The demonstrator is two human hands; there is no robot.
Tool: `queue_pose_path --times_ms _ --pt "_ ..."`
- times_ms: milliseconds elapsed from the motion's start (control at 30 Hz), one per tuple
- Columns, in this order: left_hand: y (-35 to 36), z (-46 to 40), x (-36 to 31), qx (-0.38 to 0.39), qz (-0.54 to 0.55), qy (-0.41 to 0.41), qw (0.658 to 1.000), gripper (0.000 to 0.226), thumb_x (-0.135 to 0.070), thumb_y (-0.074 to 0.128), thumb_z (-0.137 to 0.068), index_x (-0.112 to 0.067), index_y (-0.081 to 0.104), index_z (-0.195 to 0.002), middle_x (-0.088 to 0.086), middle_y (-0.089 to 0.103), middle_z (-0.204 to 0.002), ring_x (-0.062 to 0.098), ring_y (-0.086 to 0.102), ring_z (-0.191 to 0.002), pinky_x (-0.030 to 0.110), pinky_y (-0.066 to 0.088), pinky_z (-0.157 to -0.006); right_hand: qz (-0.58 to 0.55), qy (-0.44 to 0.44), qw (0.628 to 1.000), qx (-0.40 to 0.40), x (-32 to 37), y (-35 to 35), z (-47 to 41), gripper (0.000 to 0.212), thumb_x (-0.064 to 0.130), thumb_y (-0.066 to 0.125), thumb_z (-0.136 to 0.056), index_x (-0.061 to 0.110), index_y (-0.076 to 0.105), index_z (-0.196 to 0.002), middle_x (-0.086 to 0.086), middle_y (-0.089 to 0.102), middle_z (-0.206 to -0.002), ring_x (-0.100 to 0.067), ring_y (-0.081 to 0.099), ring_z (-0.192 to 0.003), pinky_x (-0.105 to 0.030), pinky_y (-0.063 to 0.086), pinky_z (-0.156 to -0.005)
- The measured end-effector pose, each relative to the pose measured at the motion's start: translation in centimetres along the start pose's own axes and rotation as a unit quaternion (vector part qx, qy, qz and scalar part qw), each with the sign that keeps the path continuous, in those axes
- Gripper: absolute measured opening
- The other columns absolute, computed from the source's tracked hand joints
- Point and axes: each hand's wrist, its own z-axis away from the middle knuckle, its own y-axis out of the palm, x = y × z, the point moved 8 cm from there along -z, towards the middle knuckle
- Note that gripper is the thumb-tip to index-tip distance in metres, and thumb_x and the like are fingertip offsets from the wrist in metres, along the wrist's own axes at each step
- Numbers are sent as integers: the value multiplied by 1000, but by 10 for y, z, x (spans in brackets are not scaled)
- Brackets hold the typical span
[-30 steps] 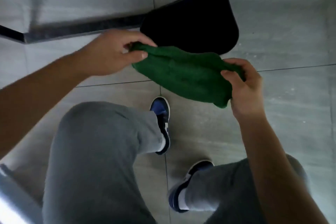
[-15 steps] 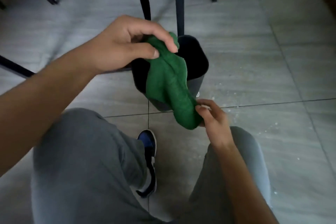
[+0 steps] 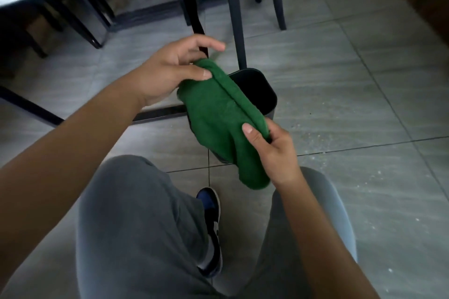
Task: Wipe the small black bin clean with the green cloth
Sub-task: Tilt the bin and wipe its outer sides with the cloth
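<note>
- Looking down through the head camera, the left hand (image 3: 170,73) pinches the upper end of the soft green terry cloth (image 3: 223,124) between thumb and fingers, the remaining fingers loosely spread above it.
- The right hand (image 3: 269,150) pinches the cloth's lower edge, thumb on top, so the cloth hangs stretched as a long fold between the two hands.
- Compared with a second ago, the cloth has turned from a wide sideways stretch to a lengthwise fold, and the view has lifted to show chair legs and more floor.
- That change suggests, as a judgement, that the cloth is being shaped into a pad; wiping itself has not begun.
- The small black plastic bin (image 3: 257,90) stands upright on the grey tiled floor (image 3: 352,94), right behind and below the cloth, beside a dark chair leg (image 3: 237,19).
- Its open mouth faces up; the visible part of the inside looks dark and empty, though the cloth hides much of it.
- Pale specks lie scattered on the tiles to the bin's right.
</note>
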Motion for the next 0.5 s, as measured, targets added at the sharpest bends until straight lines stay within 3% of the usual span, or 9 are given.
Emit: queue_pose_path --times_ms 167,300,400,433,500 --pt "3 -1 50 -7 -32 -88 996 46 0 59 -97 -30 59 -132 9 66 -117 21 70 -102 27 57 -87 -14 11 998 -66 6 -11 1 22 14 78 -91 10 67 -109 -16 76 -105 -36 74 -99 -57 61 -87" --pt "3 -3 80 -29 -67 -165 984 42 -12 65 -96 -35 60 -132 8 66 -121 22 69 -108 34 55 -99 -89 17 993 -73 18 -10 0 22 7 74 -93 11 62 -112 -21 75 -105 -41 74 -98 -56 61 -84" --pt "7 1 63 -120 -229 -132 957 55 -46 68 -92 -26 51 -140 -2 59 -132 15 59 -119 29 48 -101 -125 13 991 -50 30 -1 0 16 5 67 -97 11 61 -111 -24 73 -107 -43 73 -99 -57 62 -83" --pt "18 9 55 -137 -238 -108 955 61 -57 65 -90 -27 49 -141 -4 55 -138 11 54 -124 32 45 -105 -130 8 990 -47 35 3 1 15 5 66 -98 10 61 -111 -23 73 -106 -41 73 -97 -57 61 -83" --pt "55 32 46 -129 -136 -73 980 66 -67 59 -87 -29 50 -140 -6 55 -142 8 51 -129 37 42 -113 -116 -13 992 -44 44 6 2 10 6 64 -100 13 61 -107 -14 74 -96 -32 73 -88 -53 60 -80"
